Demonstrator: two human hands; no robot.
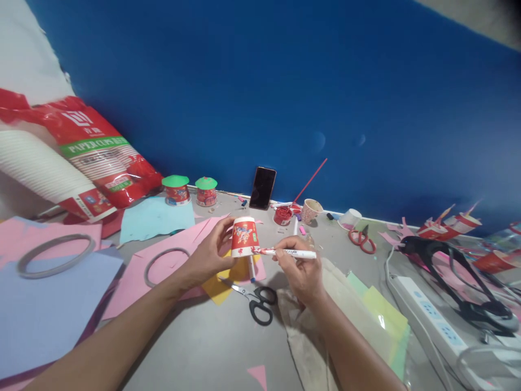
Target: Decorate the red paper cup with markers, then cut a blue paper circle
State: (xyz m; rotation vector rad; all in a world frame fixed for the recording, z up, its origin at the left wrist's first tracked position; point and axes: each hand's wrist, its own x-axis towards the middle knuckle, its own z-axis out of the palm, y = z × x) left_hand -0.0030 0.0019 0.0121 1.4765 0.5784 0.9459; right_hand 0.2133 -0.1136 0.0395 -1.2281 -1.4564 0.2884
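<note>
My left hand [209, 254] grips a red and white paper cup [245, 237] held upside down above the grey table [203, 342]. My right hand [299, 271] pinches a white marker [291, 253] whose tip touches the cup's lower rim. Directly beneath the cup lie a yellow paper sheet [228, 279] and black-handled scissors [256, 301].
Pink [179, 244], light blue and lilac paper sheets cover the left, with two grey rings [52, 254]. A red bag of paper cups [81, 157] lies far left. Two green-lidded cups [176, 189], a phone [262, 188], a paint cup, red scissors [361, 239] and a power strip [431, 315] are around.
</note>
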